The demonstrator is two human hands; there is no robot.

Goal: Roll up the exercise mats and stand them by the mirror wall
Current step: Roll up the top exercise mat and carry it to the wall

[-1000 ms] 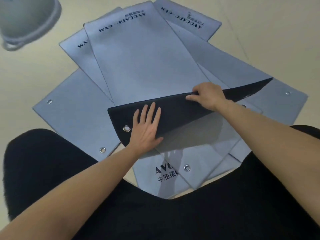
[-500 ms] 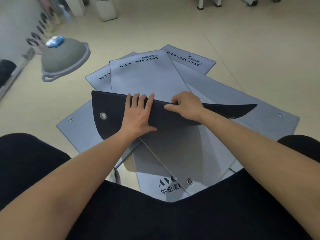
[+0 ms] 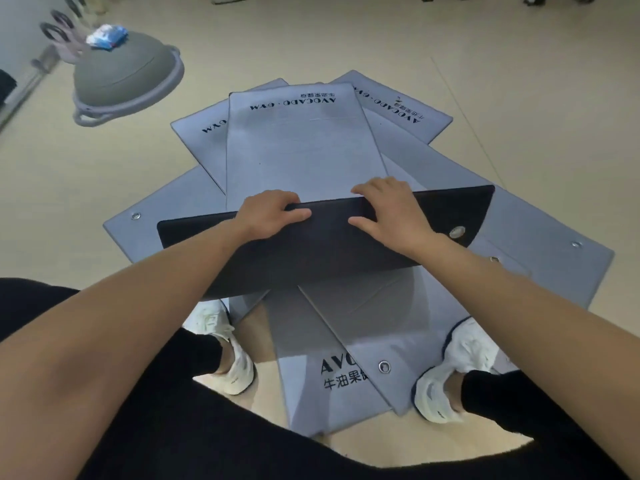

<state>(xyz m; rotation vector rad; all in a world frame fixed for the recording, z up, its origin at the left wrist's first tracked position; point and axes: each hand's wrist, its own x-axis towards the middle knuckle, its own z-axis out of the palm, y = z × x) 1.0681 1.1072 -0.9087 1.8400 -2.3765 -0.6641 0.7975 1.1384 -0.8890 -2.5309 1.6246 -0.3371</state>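
Several grey exercise mats with black "AVOCADO GYM" print lie fanned in a heap on the floor. The top mat [image 3: 298, 147] stretches away from me, and its near end is folded over so that the black underside [image 3: 332, 251] faces up. My left hand [image 3: 268, 213] grips the fold's far edge, fingers curled over it and thumb on the black side. My right hand [image 3: 388, 209] grips the same edge a little to the right in the same way. A metal eyelet [image 3: 456, 232] shows on the folded flap near my right wrist.
A grey half-ball balance trainer [image 3: 124, 74] with a blue-white packet on top sits at the far left. Dumbbells and a rack line the left wall [image 3: 55, 29]. My white shoes [image 3: 228, 355] [image 3: 450, 368] stand on the mats' near ends. Beige floor surrounds the heap.
The folded black flap has been carried farther up the mat and squared across it. My left hand went from flat on the flap to gripping its edge; my right hand shifted right along it.
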